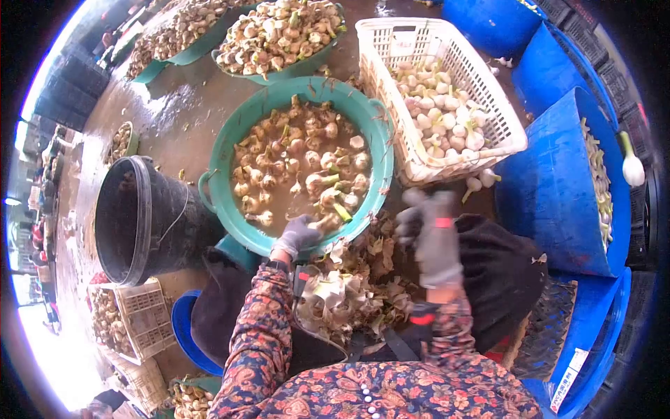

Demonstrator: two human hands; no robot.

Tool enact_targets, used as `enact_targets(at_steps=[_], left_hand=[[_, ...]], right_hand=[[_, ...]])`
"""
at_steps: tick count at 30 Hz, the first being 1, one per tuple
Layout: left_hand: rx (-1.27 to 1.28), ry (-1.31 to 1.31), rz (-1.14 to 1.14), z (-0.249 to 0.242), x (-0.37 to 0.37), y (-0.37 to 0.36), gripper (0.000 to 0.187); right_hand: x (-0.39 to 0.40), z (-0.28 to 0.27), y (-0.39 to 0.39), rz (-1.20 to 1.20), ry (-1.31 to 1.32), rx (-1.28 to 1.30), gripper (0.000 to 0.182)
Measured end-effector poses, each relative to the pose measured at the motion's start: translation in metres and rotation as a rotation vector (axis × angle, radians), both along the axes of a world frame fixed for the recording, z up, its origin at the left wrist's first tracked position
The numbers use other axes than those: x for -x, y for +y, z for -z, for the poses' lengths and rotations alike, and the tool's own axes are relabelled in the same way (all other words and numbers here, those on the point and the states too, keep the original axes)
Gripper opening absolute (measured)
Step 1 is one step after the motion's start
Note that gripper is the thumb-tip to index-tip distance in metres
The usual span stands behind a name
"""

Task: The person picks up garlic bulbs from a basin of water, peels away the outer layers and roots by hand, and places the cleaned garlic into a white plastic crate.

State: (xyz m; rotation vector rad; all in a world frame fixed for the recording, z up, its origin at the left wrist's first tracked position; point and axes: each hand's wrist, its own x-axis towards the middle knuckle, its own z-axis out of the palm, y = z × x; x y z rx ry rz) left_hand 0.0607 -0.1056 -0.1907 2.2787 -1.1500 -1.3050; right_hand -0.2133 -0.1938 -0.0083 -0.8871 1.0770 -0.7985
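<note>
My left hand (299, 234), in a grey glove, is closed on a muddy garlic bulb (325, 223) at the near rim of a green tub (234, 115). Brown water and many unpeeled garlic bulbs (269, 167) fill the tub. My right hand (431, 234), also gloved, is smeared by motion to the right of the tub, below the white crate; its fingers cannot be made out. Between my arms lies a heap of peeled garlic skins (356, 293). A clean white garlic bulb with a green stem (632, 166) appears at the far right, apart from both hands.
A white crate (513, 143) holds cleaned garlic. Blue tubs (541, 185) line the right side, one with stalks inside. A black bucket (122, 220) stands left. Another heaped garlic tub (279, 72) sits beyond. Two loose bulbs (481, 180) lie beside the crate.
</note>
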Motion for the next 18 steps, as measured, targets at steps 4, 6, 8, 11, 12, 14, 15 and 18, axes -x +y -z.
enact_targets(at_steps=[4,6,8,11,12,14,15,18], left_hand=[[0.224,0.464,-0.237,-0.101,0.051,0.015,0.052],[0.237,0.438,-0.2,-0.124,0.071,0.021,0.054],[0.427,0.202,-0.096,-0.139,0.086,0.029,0.056],[0.537,-0.09,0.002,-0.141,0.092,0.039,0.057],[0.552,-0.111,0.032,-0.144,0.093,0.04,0.056],[0.566,-0.14,0.058,-0.147,0.092,0.044,0.056],[0.535,-0.074,0.048,-0.144,0.088,0.045,0.053],[0.27,0.366,-0.179,-0.167,0.083,0.047,0.053]], right_hand=[[-0.046,0.053,0.042,-0.37,0.672,0.162,0.054],[-0.054,0.077,0.055,-0.284,0.693,0.294,0.049],[-0.053,0.061,0.052,-0.34,0.717,0.204,0.046],[-0.049,0.047,0.058,-0.33,0.523,0.14,0.042],[-0.048,0.047,0.059,-0.335,0.517,0.145,0.042],[-0.041,0.057,0.059,-0.376,0.36,0.142,0.039],[-0.039,0.073,0.058,-0.391,0.277,0.132,0.035],[-0.034,0.074,0.058,-0.4,-0.04,-0.133,0.033]])
